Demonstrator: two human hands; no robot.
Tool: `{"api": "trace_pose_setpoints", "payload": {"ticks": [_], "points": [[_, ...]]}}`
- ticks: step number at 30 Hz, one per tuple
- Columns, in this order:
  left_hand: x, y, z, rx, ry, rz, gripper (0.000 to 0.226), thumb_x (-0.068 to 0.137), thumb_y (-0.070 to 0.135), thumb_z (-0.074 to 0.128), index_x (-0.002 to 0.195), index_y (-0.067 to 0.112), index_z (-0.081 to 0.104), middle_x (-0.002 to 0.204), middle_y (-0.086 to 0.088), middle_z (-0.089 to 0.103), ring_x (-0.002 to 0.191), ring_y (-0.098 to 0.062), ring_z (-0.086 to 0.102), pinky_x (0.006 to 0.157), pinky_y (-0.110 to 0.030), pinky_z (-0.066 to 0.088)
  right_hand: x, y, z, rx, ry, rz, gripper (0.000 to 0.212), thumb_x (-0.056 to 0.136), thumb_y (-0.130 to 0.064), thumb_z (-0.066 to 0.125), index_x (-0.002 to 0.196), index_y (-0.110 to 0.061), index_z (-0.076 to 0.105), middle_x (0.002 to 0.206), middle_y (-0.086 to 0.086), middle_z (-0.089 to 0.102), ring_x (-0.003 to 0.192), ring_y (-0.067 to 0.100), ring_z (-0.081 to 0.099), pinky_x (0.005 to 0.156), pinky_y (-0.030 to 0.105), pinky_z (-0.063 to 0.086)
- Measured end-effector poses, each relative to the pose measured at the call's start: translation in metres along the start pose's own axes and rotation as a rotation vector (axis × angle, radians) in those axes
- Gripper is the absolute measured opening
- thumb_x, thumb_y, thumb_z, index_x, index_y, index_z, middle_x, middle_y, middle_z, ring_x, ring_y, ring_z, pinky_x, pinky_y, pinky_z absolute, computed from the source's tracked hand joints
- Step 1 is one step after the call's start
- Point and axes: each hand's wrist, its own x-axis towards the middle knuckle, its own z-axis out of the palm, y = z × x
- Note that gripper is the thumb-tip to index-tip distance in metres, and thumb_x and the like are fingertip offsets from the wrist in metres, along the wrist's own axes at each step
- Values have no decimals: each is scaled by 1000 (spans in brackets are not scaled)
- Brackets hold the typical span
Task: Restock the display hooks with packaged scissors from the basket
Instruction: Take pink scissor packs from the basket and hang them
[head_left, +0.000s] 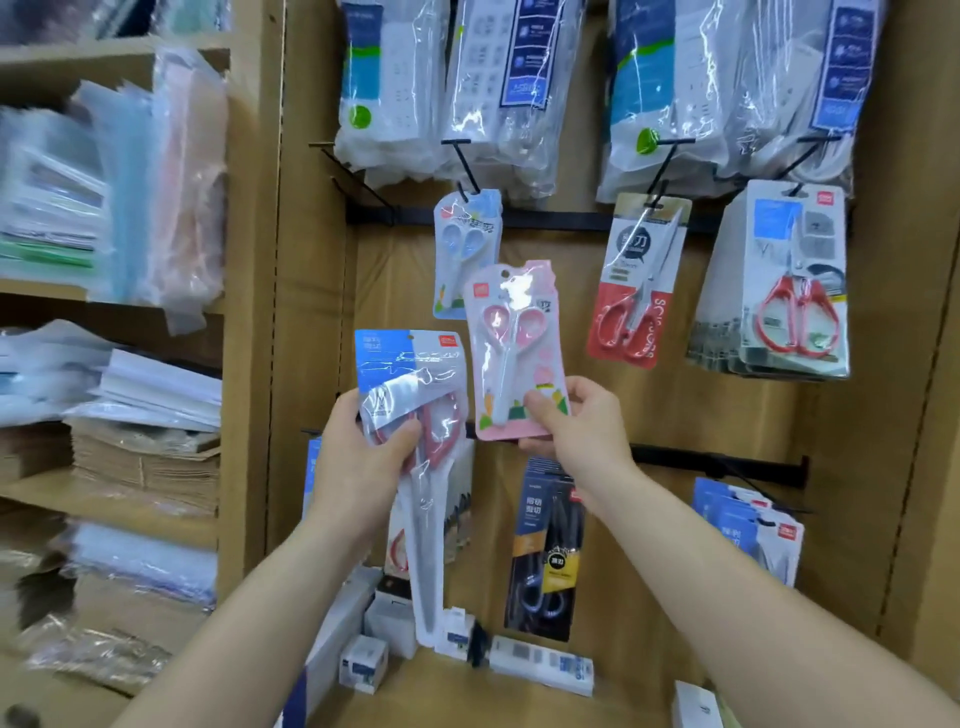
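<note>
The pink pack (511, 343) is pinched upright at its lower edge by the right hand (571, 421), with the hook (465, 171) at eleven o'clock from its hang-hole, while a longer pack (415, 395) is gripped by the left hand (363, 447).

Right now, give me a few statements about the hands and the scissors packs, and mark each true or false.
1. The right hand pinches the pink scissors pack near its lower edge. True.
2. The left hand holds nothing. False: it grips a long blue-topped scissors pack.
3. The pink scissors pack hangs on a hook. False: it is held up below the hook, overlapping the pale blue pack that hangs there.
4. At the right hang red-handled scissors packs. True.
</note>
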Motion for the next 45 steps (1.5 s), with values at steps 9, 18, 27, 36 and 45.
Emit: {"api": "trace_pose_setpoints", "payload": {"ticks": [9,18,27,36,45], "points": [[52,2,-43,59,67,100,31,97,11,70,117,28,54,102,16,66,83,8,64,63,-9,47,113,-29,73,-39,113,-133,13,96,-9,69,88,-17,64,97,7,73,82,22,76,64,34,64],[96,-8,-67,90,75,165,36,96,15,73,123,30,54,107,19,66,92,7,66,67,-14,49,163,-23,105,9,150,-171,10,96,-8,68,90,-14,62,98,6,72,84,23,75,64,32,64],[95,-26,-71,81,83,142,36,96,12,72,123,27,53,109,16,66,98,2,66,73,-20,52,168,-27,112,52,162,-134,7,94,-10,71,95,-6,66,93,5,72,74,18,75,55,23,59],[90,-17,-73,79,73,147,37,96,17,73,122,29,51,107,19,64,90,10,66,62,-11,52,156,-8,117,-235,275,-84,29,91,-24,73,110,-16,52,120,6,65,100,23,67,75,29,56],[62,-16,-44,-15,-24,89,31,95,12,73,112,32,57,107,3,74,93,-10,74,69,-23,60,12,20,110,-80,-443,-16,27,101,-32,64,123,-16,59,104,-4,75,89,11,73,73,36,64]]}}
